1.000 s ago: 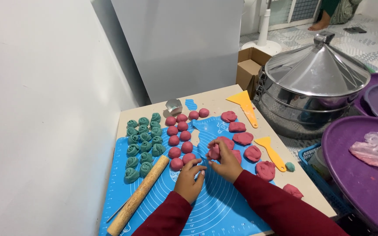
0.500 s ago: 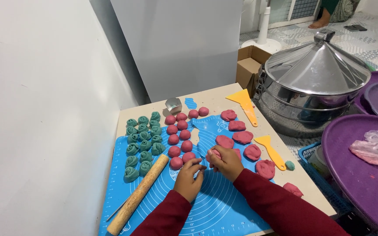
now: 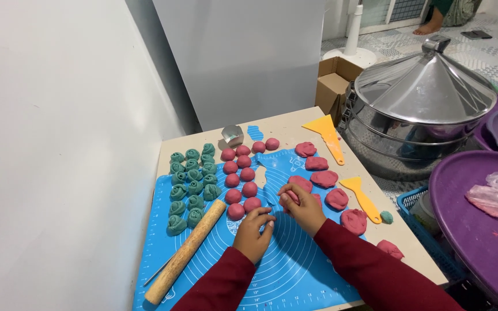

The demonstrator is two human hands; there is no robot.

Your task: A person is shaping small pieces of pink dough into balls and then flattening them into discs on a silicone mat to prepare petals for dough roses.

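While a pink dough piece (image 3: 291, 197) is pinched in the right hand (image 3: 302, 206) over the blue silicone mat (image 3: 295, 270), the left hand (image 3: 253, 230) is held empty, fingers loosely curled, just beside it (hardly shifted from half a second ago). Pink dough balls (image 3: 242, 175) are lined up nearby, with green dough rolls (image 3: 191, 184) and a wooden rolling pin (image 3: 185, 251) to the left.

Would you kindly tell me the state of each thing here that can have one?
Steamer: lid on.
Cardboard box: flaps open.
Pink balls: round, in rows.
Pink discs: flattened.
Green pieces: twisted, shaped.
Rolling pin: lying idle.
Right hand: fingers closed on pink dough.
Left hand: curled on mat.
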